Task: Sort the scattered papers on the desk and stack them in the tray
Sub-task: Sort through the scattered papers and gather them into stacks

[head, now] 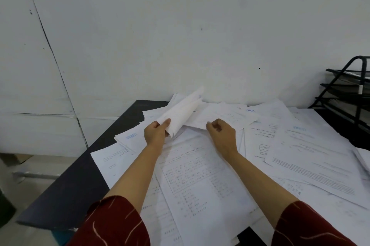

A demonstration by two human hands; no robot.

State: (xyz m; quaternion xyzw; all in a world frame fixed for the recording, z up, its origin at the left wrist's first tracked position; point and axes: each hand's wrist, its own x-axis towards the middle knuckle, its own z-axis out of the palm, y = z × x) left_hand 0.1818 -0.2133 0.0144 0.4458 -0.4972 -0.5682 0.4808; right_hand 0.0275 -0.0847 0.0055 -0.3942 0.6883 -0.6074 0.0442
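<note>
The fingers of the left hand (155, 133) curl around the lower corner of a bent sheet (181, 113), thumb on top, so the paper bows upward and leans toward the wall. The right hand (221, 133) pinches the near edge of another sheet (222, 116), which lies slightly lifted over the heap; its fingertips are bunched on that edge. Both forearms reach out from dark red sleeves (112, 223) with thin pale streaks.

Under the hands, scattered papers (200, 181) cover most of the desk, overlapping at all angles. The big page between the arms carries a boxed table of small characters, too blurred to read. Several sheets bear a short blue heading in one corner, seen upside down and not legible; one page on the right shows a small striped funnel-shaped figure.

The desk (66, 191) is dark, its bare left side showing. At the far right edge stands a black wire tray rack (348, 93) with several tiers, some already holding paper. Behind everything rises a pale, speckled wall (180, 25), with a panel seam running diagonally at the left.
</note>
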